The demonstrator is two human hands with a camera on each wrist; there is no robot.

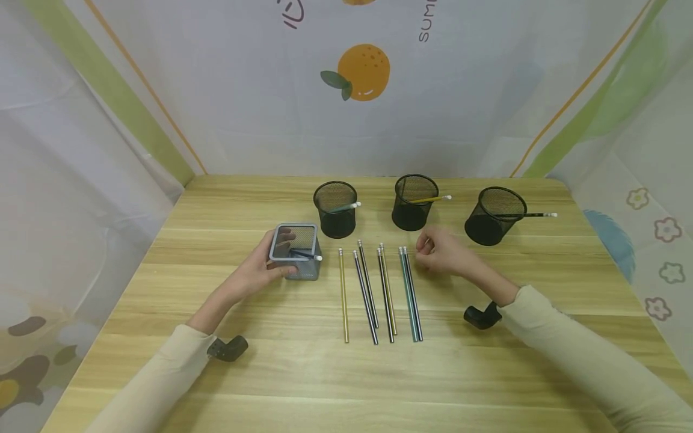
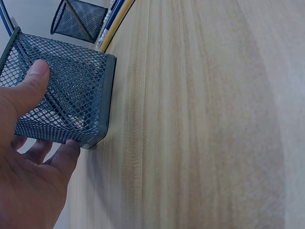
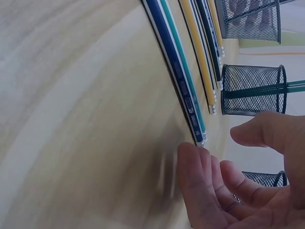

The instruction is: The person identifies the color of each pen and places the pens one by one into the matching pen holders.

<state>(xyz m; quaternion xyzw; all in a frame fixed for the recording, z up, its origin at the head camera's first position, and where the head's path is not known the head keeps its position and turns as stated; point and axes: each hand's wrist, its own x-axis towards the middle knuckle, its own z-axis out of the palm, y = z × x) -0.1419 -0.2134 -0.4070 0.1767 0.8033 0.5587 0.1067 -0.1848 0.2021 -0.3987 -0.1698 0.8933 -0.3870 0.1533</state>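
Note:
My left hand point(image 1: 253, 269) grips a grey square mesh pencil holder point(image 1: 307, 272) at its left side. In the left wrist view the thumb lies on one mesh wall of the holder point(image 2: 76, 90) and the fingers curl under the opposite one. A dark pencil point(image 1: 306, 255) leans inside, its white eraser over the rim. At the right end of a row of loose pencils, my right hand point(image 1: 445, 254) holds nothing. Its fingers are loosely bent and the thumb stands apart, close to the eraser ends of a dark blue pencil point(image 3: 183, 90) and a teal pencil point(image 3: 190, 93).
Three round black mesh cups stand along the back: left point(image 1: 337, 224), middle point(image 1: 409, 216) and right point(image 1: 484, 228). Each has one pencil leaning in it. Left of the teal pencil lie several others, including a yellow pencil point(image 1: 343, 300). A printed curtain point(image 1: 243, 108) hangs behind the table point(image 1: 271, 373).

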